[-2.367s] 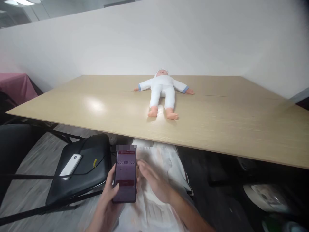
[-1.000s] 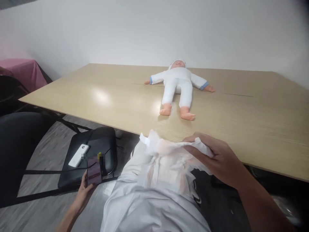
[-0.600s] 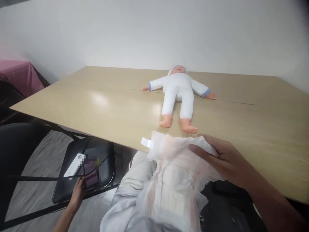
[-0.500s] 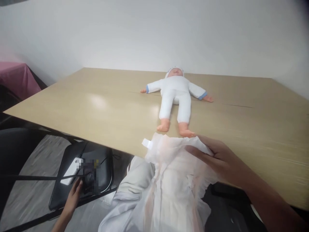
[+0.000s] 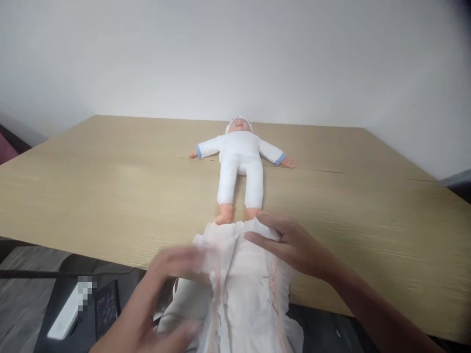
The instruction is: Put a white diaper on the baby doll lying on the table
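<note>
With the right hand, pinching the top edge of the white diaper, over the near side of the table. With the left hand (rather blurred), forming an open curve at the diaper's other side; not being able to tell if touching. Just beyond, facing a doll lying face-up; at lower left, seeing a white phone on a black chair.

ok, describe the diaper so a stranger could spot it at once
Find the wide wood-toned table, with a doll lying face-up on it. Look below the doll's feet in the picture, where the right hand grips the diaper. It is opened out and ruffled, with pinkish side bands, unlike the doll's smooth white suit.
</note>
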{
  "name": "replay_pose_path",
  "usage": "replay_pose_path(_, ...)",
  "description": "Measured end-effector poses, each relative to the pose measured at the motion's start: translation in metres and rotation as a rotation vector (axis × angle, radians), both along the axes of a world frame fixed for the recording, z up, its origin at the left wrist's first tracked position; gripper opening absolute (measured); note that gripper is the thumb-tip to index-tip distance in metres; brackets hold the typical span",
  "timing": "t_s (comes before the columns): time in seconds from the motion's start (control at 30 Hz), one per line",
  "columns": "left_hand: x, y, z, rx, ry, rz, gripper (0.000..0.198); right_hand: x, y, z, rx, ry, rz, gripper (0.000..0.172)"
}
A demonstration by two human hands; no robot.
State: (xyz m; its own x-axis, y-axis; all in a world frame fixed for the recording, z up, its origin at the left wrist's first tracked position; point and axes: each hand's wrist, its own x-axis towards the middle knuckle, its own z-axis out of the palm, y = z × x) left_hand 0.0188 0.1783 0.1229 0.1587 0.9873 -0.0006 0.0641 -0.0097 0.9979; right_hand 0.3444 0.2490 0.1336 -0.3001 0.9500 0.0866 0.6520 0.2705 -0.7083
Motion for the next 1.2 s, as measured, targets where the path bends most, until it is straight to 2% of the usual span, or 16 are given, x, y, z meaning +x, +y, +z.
replay_pose_path(0.07, 0.042, 0.053, 0.028, 0.1, 0.047, -0.055, 0.076, 0.0, 0.006, 0.002, 0.013, -0.007, -0.005, 0.049)
replay_pose_path(0.1, 0.056, 0.076, 0.035, 0.09, 0.022, -0.122, 0.073, 0.001, 0.01, 0.002, 0.025, -0.016, -0.009, 0.049)
replay_pose_path(0.17, 0.073, 0.109, 0.035, 0.02, 0.07, -0.31, 0.042, 0.005, 0.015, 0.0, 0.095, -0.053, -0.026, 0.044)
replay_pose_path(0.23, 0.078, 0.124, 0.028, -0.019, 0.14, -0.411, 0.029, 0.01, 0.013, -0.005, 0.243, -0.101, -0.086, 0.027)
replay_pose_path(0.27, 0.079, 0.126, 0.023, -0.025, 0.168, -0.417, 0.029, 0.012, 0.008, -0.008, 0.332, -0.126, -0.133, 0.023)
replay_pose_path(0.33, 0.079, 0.126, 0.014, -0.02, 0.194, -0.371, 0.031, 0.015, -0.01, -0.016, 0.486, -0.171, -0.203, 0.054)
replay_pose_path(0.4, 0.079, 0.127, 0.007, -0.021, 0.219, -0.326, 0.034, 0.017, -0.036, -0.027, 0.571, -0.212, -0.131, 0.071)
replay_pose_path(0.47, 0.081, 0.13, 0.002, -0.028, 0.244, -0.305, 0.037, 0.018, -0.063, -0.04, 0.61, -0.264, 0.077, 0.066)
replay_pose_path(0.53, 0.083, 0.136, -0.003, -0.042, 0.27, -0.296, 0.038, 0.021, -0.082, -0.051, 0.744, -0.327, 0.152, 0.055)
replay_pose_path(0.6, 0.086, 0.141, -0.007, -0.053, 0.298, -0.288, 0.038, 0.026, -0.092, -0.058, 0.821, -0.419, 0.275, 0.05)
replay_pose_path(0.67, 0.089, 0.145, -0.01, -0.065, 0.32, -0.279, 0.038, 0.032, -0.094, -0.06, 0.79, -0.503, 0.412, 0.046)
replay_pose_path(0.73, 0.092, 0.146, -0.011, -0.074, 0.333, -0.277, 0.039, 0.035, -0.092, -0.061, 0.718, -0.536, 0.468, 0.046)
replay_pose_path(0.83, 0.096, 0.145, -0.011, -0.044, 0.368, -0.29, 0.039, 0.035, -0.089, -0.066, 0.676, -0.523, 0.447, 0.053)
replay_pose_path(0.93, 0.094, 0.147, -0.008, 0.08, 0.46, -0.329, 0.038, 0.03, -0.089, -0.074, 0.697, -0.493, 0.373, 0.058)
replay_pose_path(1.1, 0.068, 0.175, -0.009, 0.464, 0.55, -0.413, 0.047, 0.026, -0.089, -0.075, 0.736, -0.339, 0.312, 0.041)
replay_pose_path(1.2, 0.054, 0.195, -0.013, 0.708, 0.703, -0.564, 0.048, 0.031, -0.093, -0.068, 0.761, -0.249, 0.318, 0.037)
